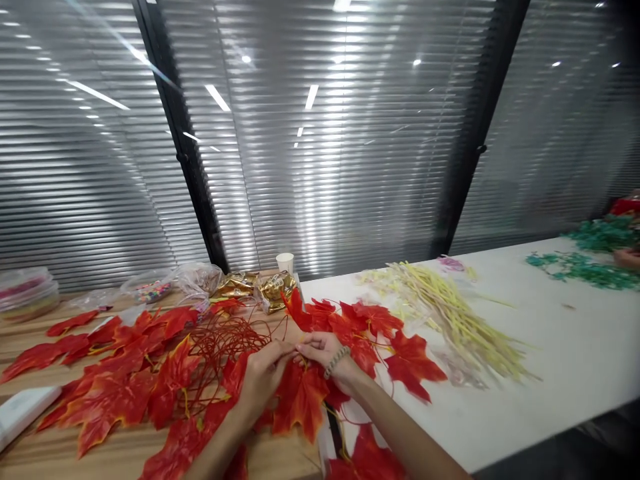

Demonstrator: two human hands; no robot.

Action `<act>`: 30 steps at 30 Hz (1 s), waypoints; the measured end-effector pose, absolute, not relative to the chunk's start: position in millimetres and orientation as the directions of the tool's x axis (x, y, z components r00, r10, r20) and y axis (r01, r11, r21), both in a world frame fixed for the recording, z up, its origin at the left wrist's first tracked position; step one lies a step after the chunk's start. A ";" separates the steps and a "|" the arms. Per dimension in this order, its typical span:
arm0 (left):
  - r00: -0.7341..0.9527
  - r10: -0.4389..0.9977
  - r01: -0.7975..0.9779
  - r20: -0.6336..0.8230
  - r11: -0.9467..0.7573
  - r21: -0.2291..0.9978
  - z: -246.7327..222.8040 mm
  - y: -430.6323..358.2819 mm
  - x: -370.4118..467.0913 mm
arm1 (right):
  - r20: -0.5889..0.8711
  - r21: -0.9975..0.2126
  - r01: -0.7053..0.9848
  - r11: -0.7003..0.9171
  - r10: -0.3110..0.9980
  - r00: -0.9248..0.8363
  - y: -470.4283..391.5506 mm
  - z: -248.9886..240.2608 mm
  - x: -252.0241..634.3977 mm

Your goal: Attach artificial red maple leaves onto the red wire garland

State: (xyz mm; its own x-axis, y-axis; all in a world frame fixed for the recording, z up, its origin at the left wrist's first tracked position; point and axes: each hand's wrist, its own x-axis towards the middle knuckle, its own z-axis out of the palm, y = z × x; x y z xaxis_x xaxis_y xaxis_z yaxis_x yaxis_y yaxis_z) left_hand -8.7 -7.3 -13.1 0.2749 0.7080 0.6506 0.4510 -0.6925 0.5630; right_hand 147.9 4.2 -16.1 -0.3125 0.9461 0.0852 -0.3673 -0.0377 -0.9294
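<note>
Both hands meet at the centre of the view, low over the joint between a wooden worktop (45, 453) and a white worktop (550, 347). The left hand (263, 377) has its fingers curled closed and pinches a thin red stem at the fingertips; the right hand (325, 353), with a beaded bracelet (336, 361) at the wrist, is likewise closed in a pinch on the same point, fingertips of the 2 hands touching. The red maple-leaf garland (165, 380) lies under and around both hands, spread across the wooden worktop and onto the white one, with a tangle of red wire stems (225, 347) just left of the hands. Behind the garland stand a white paper cup (285, 262) and gold foil packets (270, 290), with clear plastic containers (27, 293) at far left. A bundle of pale yellow stems (450, 313) lies on the white worktop, well apart to the right. Green foliage (585, 270) lies at far right, where another person's hand (627, 258) shows at the edge.
</note>
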 end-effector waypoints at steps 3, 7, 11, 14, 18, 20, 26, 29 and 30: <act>0.260 0.744 0.468 0.616 -0.655 0.594 -11.5 -7.4 -8.5 | 0.089 -0.939 -0.343 -0.027 0.944 -0.318 3.7 -17.0 148.3; 0.174 0.867 0.427 0.467 -0.493 0.758 -12.8 -3.5 -7.2 | 0.129 -0.950 -0.310 0.035 0.949 -0.287 2.8 -16.5 147.5; 0.165 0.942 0.271 0.292 -0.328 0.905 -13.6 1.7 -6.2 | 0.173 -0.958 -0.273 0.092 0.942 -0.288 2.5 -15.2 147.4; 0.233 0.940 0.220 0.248 -0.300 0.928 -10.8 3.1 -6.4 | 0.204 -0.954 -0.273 0.125 0.936 -0.287 3.9 -17.0 148.7; 0.310 0.921 0.183 0.236 -0.301 0.936 -2.8 1.2 -8.0 | 0.234 -0.956 -0.246 0.162 0.925 -0.299 7.8 -22.3 151.5; 0.336 0.909 0.192 0.246 -0.322 0.927 2.8 -0.8 -9.3 | 0.254 -0.958 -0.212 0.192 0.913 -0.320 9.1 -24.4 152.7; 0.374 0.871 0.367 0.319 -0.455 0.811 15.7 -5.6 -12.3 | 0.295 -0.951 -0.204 0.232 0.876 -0.382 10.1 -28.2 152.2; 0.398 0.841 0.482 0.366 -0.532 0.697 9.8 -3.2 -12.7 | 0.298 -0.951 -0.210 0.229 0.863 -0.408 10.6 -29.9 150.9; 0.400 0.833 0.518 0.382 -0.550 0.655 6.0 -1.6 -12.8 | 0.293 -0.952 -0.212 0.223 0.866 -0.406 10.6 -30.2 150.5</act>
